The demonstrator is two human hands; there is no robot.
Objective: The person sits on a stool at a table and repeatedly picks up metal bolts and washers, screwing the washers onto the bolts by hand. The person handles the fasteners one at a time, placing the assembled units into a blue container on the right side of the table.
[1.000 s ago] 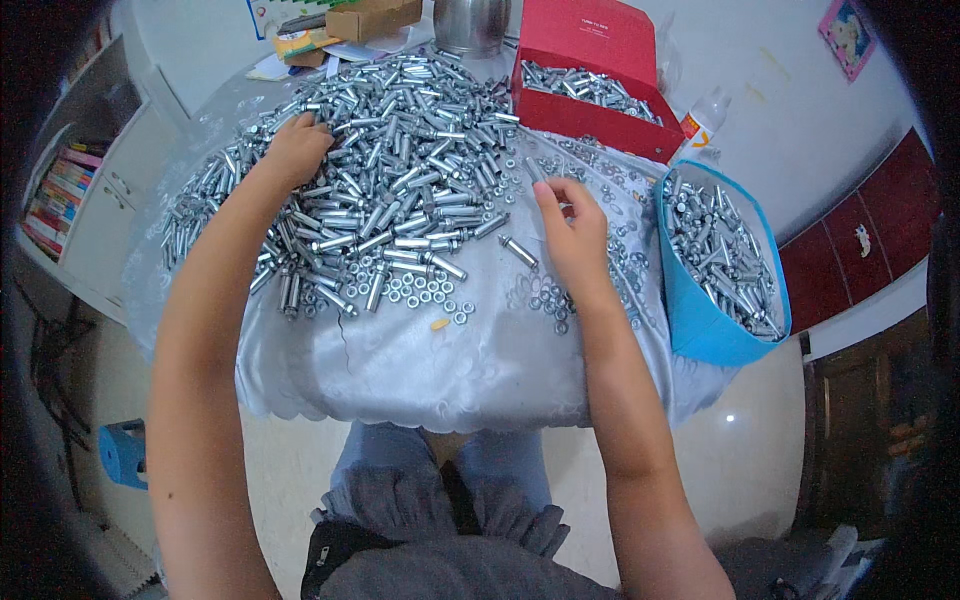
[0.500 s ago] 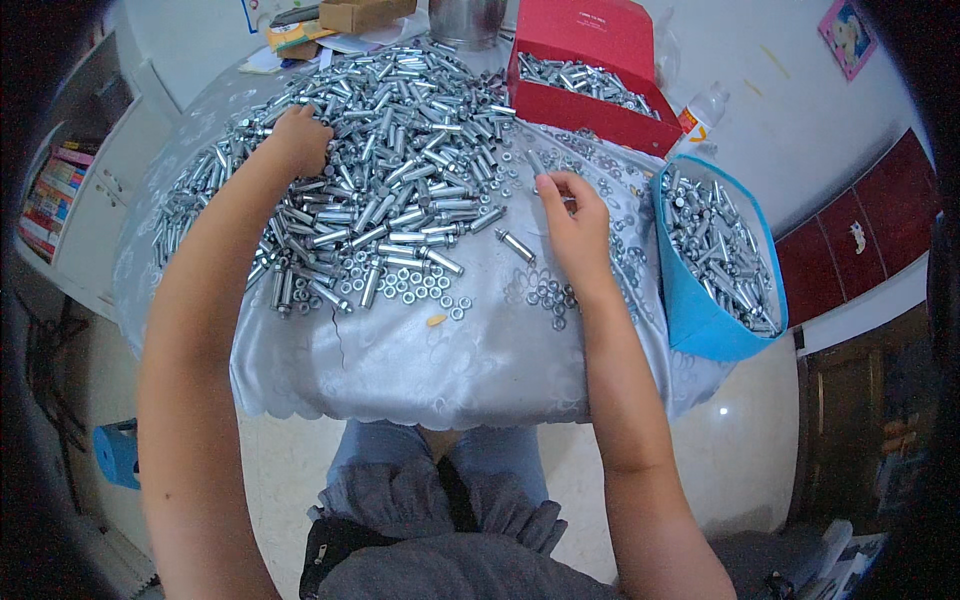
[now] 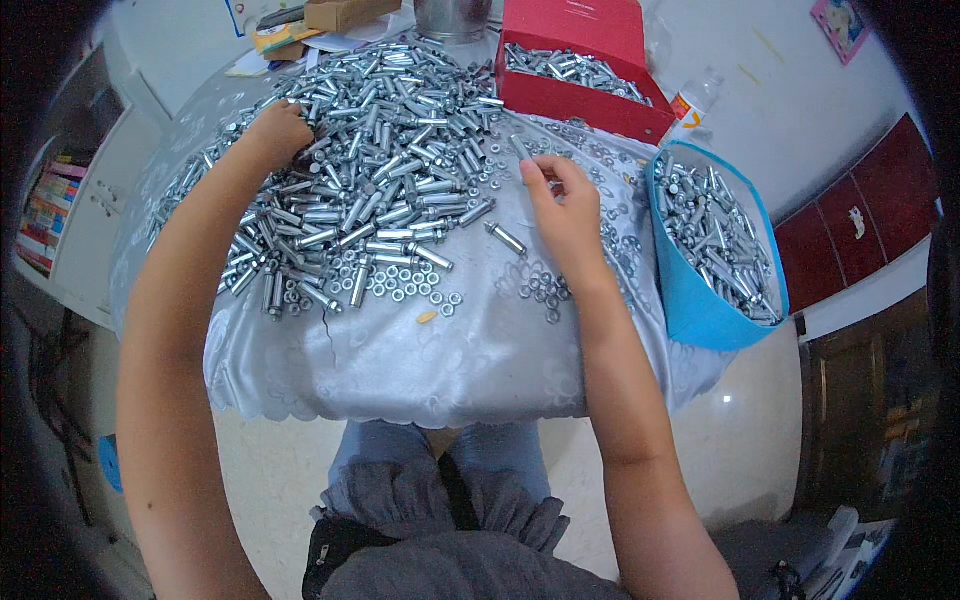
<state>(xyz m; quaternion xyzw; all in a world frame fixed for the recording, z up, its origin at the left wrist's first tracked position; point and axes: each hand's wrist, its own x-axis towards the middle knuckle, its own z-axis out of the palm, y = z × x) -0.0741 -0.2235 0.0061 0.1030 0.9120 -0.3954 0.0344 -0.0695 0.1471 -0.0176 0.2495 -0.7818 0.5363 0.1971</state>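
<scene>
My left hand point(image 3: 280, 132) reaches into the left side of a large heap of silver expansion bolts point(image 3: 390, 150). Its fingers are curled down among the pieces, and whatever they grip is hidden. On the right, my right hand point(image 3: 565, 200) hovers over the tablecloth with thumb and fingers closed around a bolt point(image 3: 519, 147), which points up and away. A single bolt point(image 3: 506, 239) lies on the cloth just left of that wrist. Loose hex nuts point(image 3: 545, 290) are scattered below it, and more nuts point(image 3: 400, 280) lie along the heap's near edge.
A blue fabric bin point(image 3: 712, 325) full of bolts stands at the right table edge. Behind it are a red box point(image 3: 590, 105) with bolts, a plastic bottle point(image 3: 690, 105) and a metal pot point(image 3: 452, 18). A cardboard box point(image 3: 350, 12) sits at the back left.
The whole view has shifted slightly. My left hand has moved a little to the left within the heap, its fingers still curled. My right hand keeps hold of its bolt.
</scene>
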